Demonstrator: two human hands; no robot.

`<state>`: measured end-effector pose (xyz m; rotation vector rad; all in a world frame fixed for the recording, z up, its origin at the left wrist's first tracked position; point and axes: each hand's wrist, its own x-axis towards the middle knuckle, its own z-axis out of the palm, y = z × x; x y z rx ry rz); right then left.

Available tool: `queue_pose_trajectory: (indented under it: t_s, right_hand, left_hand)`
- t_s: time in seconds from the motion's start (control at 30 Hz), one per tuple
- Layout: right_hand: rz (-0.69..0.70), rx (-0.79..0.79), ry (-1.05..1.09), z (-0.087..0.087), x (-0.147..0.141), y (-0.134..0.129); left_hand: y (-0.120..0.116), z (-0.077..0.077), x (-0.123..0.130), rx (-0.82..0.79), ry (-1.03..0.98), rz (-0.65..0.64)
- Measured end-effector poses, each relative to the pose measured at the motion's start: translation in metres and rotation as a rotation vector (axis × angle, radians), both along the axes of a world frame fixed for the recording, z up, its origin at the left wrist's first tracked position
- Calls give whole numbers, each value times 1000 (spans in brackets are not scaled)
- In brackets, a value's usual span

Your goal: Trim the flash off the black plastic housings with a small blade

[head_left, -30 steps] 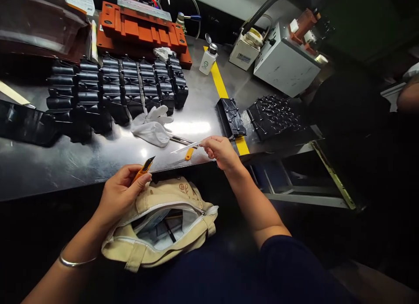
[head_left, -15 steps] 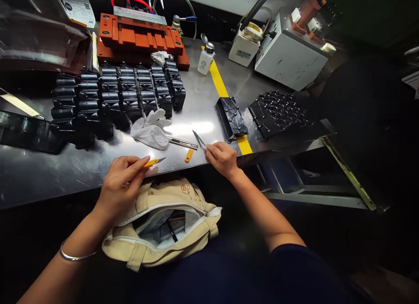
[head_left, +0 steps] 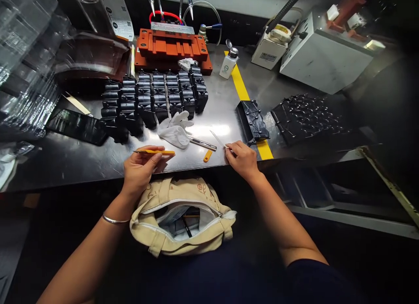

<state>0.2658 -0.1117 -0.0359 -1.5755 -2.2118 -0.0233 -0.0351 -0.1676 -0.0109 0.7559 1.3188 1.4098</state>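
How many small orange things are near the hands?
2: the craft knife in the left hand, and a short strip with a hole at one end on the metal bench near the right hand. Others may be hidden inside the canvas bag.

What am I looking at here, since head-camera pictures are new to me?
These are a person's own bare hands. Every picture comes from one camera worn on the head, looking forward and down. The left hand holds a slim yellow-handled knife; the right hand holds a thin, pale, pointed tool, too small to identify. On the shiny metal bench lie ribbed black plastic parts, crumpled white fabric handwear and a white bottle. An open beige cloth bag is in front.
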Motion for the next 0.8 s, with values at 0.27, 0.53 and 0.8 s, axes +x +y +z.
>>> queue_pose_trajectory:
  t_s: [0.27, 0.53, 0.8]
  right_hand:
    - [-50, -41, 45, 6, -4, 2]
    - [-76, -1, 147, 12, -6, -1]
    - [13, -66, 193, 20, -17, -7]
  left_hand:
    - [6, 6, -14, 177, 651, -39]
    - [11, -3, -11, 237, 747, -49]
    - [10, -12, -21, 318, 1051, -98]
